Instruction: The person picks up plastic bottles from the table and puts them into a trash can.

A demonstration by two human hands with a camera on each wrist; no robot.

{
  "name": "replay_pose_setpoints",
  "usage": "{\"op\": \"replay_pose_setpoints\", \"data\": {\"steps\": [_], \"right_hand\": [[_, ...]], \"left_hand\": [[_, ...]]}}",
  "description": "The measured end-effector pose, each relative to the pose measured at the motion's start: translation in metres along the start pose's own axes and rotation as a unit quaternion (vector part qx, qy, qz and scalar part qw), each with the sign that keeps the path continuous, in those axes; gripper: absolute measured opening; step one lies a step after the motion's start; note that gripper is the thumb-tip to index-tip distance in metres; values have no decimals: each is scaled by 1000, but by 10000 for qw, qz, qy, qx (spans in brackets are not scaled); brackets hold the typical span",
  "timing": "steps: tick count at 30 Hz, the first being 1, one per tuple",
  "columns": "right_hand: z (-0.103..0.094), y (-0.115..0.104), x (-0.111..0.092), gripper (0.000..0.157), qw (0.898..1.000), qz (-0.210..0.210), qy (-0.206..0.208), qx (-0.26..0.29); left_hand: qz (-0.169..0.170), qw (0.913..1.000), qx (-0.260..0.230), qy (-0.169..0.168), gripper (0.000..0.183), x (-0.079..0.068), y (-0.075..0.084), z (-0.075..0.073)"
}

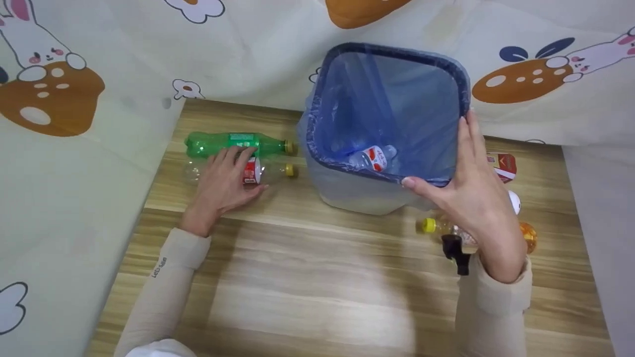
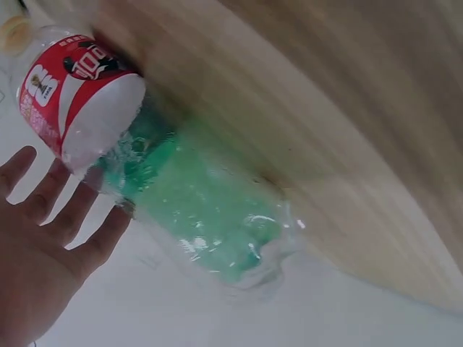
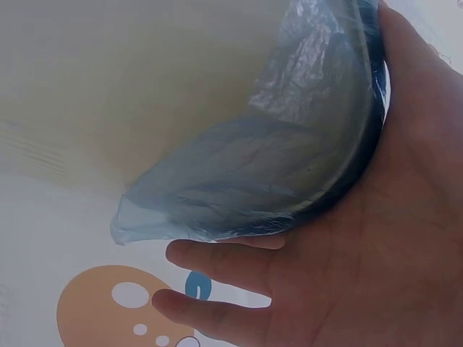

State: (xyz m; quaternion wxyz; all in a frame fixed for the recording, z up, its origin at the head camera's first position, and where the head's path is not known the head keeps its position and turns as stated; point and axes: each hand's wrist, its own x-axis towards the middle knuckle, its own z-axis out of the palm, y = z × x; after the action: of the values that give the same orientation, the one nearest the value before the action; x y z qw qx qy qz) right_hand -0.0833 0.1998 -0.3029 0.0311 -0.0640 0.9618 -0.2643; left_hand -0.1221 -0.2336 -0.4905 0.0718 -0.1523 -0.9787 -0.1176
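Note:
My left hand [image 1: 223, 179] lies over a clear plastic bottle [image 1: 252, 170] with a red-and-white label and a yellow cap. Its thumb stands apart, and in the left wrist view the fingers [image 2: 64, 210] are extended and spread beside the bottle. Just beyond, a green plastic bottle [image 1: 208, 144] lies parallel to the clear one. With straight fingers and spread thumb, my right hand [image 1: 478, 191] rests against the front right corner of a trash bin [image 1: 357, 193]. A blue bag [image 3: 239, 170] lines the bin and folds over its rim. Inside lies a clear bottle [image 1: 375, 158] with a red-and-white label.
Right of the bin, partly behind my right hand and forearm, are a red box [image 1: 506, 166], a white rounded object [image 1: 515, 202], a yellow-capped bottle [image 1: 429, 225] and an orange bottle end [image 1: 530, 237]. A patterned cloth [image 1: 258, 59] backs the wooden surface [image 1: 307, 277].

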Motion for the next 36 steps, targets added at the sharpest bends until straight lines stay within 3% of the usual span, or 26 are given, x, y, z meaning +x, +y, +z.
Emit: {"op": "replay_pose_setpoints", "data": {"steps": [12, 20, 27, 31, 36], "right_hand": [[1, 3, -4, 122, 10000, 25, 8, 52], [1, 2, -3, 122, 9999, -10, 31, 126], [2, 2, -2, 121, 9999, -26, 37, 91], [2, 2, -2, 120, 9999, -35, 43, 96], [1, 2, -3, 121, 10000, -43, 27, 82]], "left_hand": [[-29, 9999, 120, -2, 88, -2, -7, 10], [-39, 9990, 34, -435, 79, -8, -11, 27], [-151, 9984, -119, -537, 84, -10, -10, 27], [56, 9985, 38, -539, 81, -13, -11, 27], [372, 9990, 40, -227, 76, -15, -14, 28]]}}
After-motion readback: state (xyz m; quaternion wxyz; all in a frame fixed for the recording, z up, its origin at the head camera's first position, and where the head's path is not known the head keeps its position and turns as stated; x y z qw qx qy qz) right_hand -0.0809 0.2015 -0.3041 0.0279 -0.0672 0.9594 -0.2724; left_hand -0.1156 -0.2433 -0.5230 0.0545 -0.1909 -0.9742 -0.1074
